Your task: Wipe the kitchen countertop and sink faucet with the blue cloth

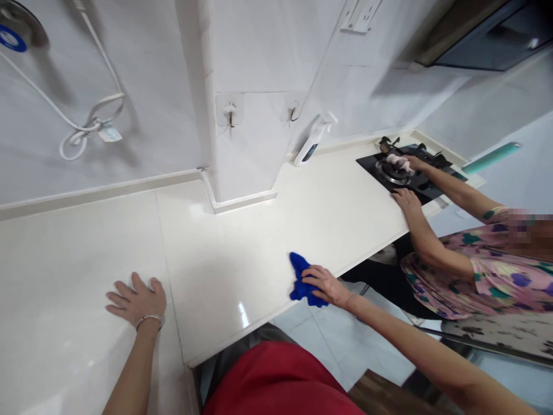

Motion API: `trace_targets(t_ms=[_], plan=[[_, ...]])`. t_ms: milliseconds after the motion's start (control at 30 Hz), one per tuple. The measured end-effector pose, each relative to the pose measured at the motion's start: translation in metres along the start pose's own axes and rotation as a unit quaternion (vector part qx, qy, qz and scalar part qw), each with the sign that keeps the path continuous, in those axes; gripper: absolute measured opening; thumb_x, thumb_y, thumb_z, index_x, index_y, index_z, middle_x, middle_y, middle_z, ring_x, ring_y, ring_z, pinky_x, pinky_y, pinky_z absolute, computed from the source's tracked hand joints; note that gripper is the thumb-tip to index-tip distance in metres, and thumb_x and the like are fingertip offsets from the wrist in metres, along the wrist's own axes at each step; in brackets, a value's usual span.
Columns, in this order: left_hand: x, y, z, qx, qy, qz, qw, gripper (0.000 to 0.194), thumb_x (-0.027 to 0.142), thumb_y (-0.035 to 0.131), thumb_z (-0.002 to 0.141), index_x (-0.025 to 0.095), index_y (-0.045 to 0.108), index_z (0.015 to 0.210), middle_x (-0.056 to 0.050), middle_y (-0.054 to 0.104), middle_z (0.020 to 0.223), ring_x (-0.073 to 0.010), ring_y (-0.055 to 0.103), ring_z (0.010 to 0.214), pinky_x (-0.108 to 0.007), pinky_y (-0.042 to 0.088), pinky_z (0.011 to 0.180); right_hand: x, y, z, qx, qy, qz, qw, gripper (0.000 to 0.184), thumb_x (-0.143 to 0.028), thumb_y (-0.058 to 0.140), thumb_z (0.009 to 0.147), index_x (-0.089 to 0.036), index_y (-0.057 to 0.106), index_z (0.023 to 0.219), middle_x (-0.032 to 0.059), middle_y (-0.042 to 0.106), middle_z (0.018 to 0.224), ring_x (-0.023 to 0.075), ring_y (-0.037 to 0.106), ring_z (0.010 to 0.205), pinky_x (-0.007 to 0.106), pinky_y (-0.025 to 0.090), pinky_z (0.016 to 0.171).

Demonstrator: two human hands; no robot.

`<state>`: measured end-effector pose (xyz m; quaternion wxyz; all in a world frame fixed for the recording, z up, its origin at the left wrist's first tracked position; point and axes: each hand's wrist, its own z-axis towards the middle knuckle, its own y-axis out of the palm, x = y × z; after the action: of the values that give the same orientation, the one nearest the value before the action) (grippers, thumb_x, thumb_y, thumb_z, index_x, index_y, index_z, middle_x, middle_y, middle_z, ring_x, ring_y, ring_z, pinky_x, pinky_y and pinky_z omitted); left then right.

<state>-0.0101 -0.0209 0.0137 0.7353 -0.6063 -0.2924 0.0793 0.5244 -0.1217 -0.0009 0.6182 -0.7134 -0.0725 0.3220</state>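
My left hand point(139, 301) lies flat on the cream countertop point(242, 248), fingers spread, with a bracelet at the wrist and nothing held. At the counter's front edge, my right hand point(327, 286) has its fingers over a crumpled blue cloth point(298, 276), gripping it against the surface. Part of the cloth is hidden under the fingers, and its lower end reaches the edge. A white spray bottle point(311, 144) stands farther back by the wall, apart from both hands.
On the right, a co-worker in a patterned top point(462, 271) wipes a black gas stove point(415, 167) with a pale cloth point(400, 163). Wall hooks point(231, 114) hang on a projecting pillar point(248, 150). A knotted white cord point(93, 124) hangs at left.
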Motion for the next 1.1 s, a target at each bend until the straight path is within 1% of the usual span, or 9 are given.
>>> trace_targets(t_ms=[67, 167, 333, 567, 667, 767, 833, 900, 1100], plan=[[-0.001, 0.002, 0.0, -0.004, -0.004, 0.005, 1.0, 0.068, 0.049, 0.026, 0.097, 0.009, 0.038, 0.151, -0.026, 0.019, 0.163, -0.0451, 0.003, 0.152, -0.069, 0.007, 0.119, 0.012, -0.006, -0.009, 0.015, 0.035, -0.02, 0.999, 0.032, -0.033, 0.054, 0.094, -0.022, 0.066, 0.122, 0.0124, 0.06, 0.128, 0.0286, 0.047, 0.121, 0.051, 0.044, 0.103], [-0.004, 0.005, 0.0, 0.006, -0.005, 0.009, 1.0, 0.066, 0.047, 0.027, 0.097, 0.01, 0.039, 0.151, -0.026, 0.02, 0.163, -0.0439, 0.004, 0.153, -0.069, 0.008, 0.119, -0.002, 0.001, -0.001, 0.008, 0.037, -0.037, 0.999, 0.031, -0.028, 0.057, 0.091, -0.024, 0.067, 0.12, 0.0113, 0.061, 0.129, 0.0297, 0.046, 0.122, 0.051, 0.045, 0.102], [-0.006, 0.007, -0.002, 0.023, 0.004, 0.004, 1.0, 0.065, 0.046, 0.029, 0.097, 0.01, 0.041, 0.15, -0.026, 0.021, 0.162, -0.0445, 0.005, 0.152, -0.068, 0.008, 0.119, -0.067, 0.023, 0.05, -0.078, -0.044, -0.022, 0.996, 0.036, -0.033, 0.062, 0.089, -0.026, 0.065, 0.124, 0.009, 0.059, 0.133, 0.0323, 0.041, 0.127, 0.052, 0.042, 0.1], [-0.008, 0.006, -0.001, 0.004, 0.001, -0.003, 1.0, 0.066, 0.045, 0.03, 0.096, 0.008, 0.041, 0.15, -0.027, 0.019, 0.162, -0.0467, 0.003, 0.152, -0.07, 0.007, 0.118, -0.163, 0.032, 0.138, -0.157, -0.126, -0.003, 0.98, 0.038, -0.033, 0.068, 0.088, -0.029, 0.063, 0.125, 0.0025, 0.056, 0.139, 0.032, 0.035, 0.132, 0.049, 0.036, 0.1], [-0.011, 0.01, -0.001, 0.024, 0.012, -0.013, 1.0, 0.066, 0.045, 0.03, 0.096, 0.008, 0.042, 0.149, -0.027, 0.02, 0.162, -0.0465, 0.004, 0.152, -0.07, 0.006, 0.119, -0.212, 0.05, 0.169, -0.157, -0.157, -0.006, 0.975, 0.036, -0.034, 0.065, 0.09, -0.029, 0.062, 0.125, 0.0004, 0.055, 0.142, 0.0323, 0.032, 0.134, 0.048, 0.037, 0.098], [-0.013, 0.012, -0.001, 0.046, 0.024, -0.024, 0.998, 0.066, 0.046, 0.03, 0.096, 0.008, 0.042, 0.149, -0.028, 0.021, 0.162, -0.0459, 0.004, 0.152, -0.07, 0.006, 0.119, -0.245, 0.072, 0.184, -0.11, -0.163, 0.009, 0.98, 0.035, -0.038, 0.057, 0.096, -0.028, 0.059, 0.129, 0.0013, 0.054, 0.144, 0.0317, 0.031, 0.136, 0.05, 0.036, 0.102], [-0.013, 0.011, -0.002, 0.043, 0.026, -0.03, 0.998, 0.067, 0.047, 0.03, 0.097, 0.006, 0.043, 0.149, -0.029, 0.021, 0.161, -0.0467, 0.005, 0.152, -0.07, 0.006, 0.118, -0.248, 0.082, 0.182, -0.083, -0.163, 0.021, 0.983, 0.038, -0.038, 0.055, 0.096, -0.026, 0.056, 0.132, 0.0025, 0.054, 0.145, 0.031, 0.03, 0.138, 0.05, 0.036, 0.105], [-0.011, 0.009, -0.002, 0.035, 0.024, -0.028, 0.999, 0.067, 0.047, 0.03, 0.097, 0.007, 0.042, 0.149, -0.029, 0.021, 0.161, -0.0471, 0.005, 0.152, -0.07, 0.006, 0.119, -0.233, 0.086, 0.17, -0.068, -0.165, 0.033, 0.983, 0.042, -0.037, 0.058, 0.095, -0.024, 0.055, 0.134, 0.0044, 0.054, 0.145, 0.0307, 0.03, 0.139, 0.05, 0.036, 0.107], [-0.006, 0.003, -0.003, -0.001, 0.003, -0.003, 1.0, 0.066, 0.046, 0.029, 0.098, 0.009, 0.038, 0.152, -0.027, 0.018, 0.163, -0.0452, 0.002, 0.152, -0.069, 0.007, 0.119, -0.132, 0.065, 0.077, -0.001, -0.109, 0.042, 0.993, 0.042, -0.041, 0.05, 0.098, -0.018, 0.055, 0.133, 0.0133, 0.058, 0.139, 0.0308, 0.032, 0.142, 0.055, 0.038, 0.11]])
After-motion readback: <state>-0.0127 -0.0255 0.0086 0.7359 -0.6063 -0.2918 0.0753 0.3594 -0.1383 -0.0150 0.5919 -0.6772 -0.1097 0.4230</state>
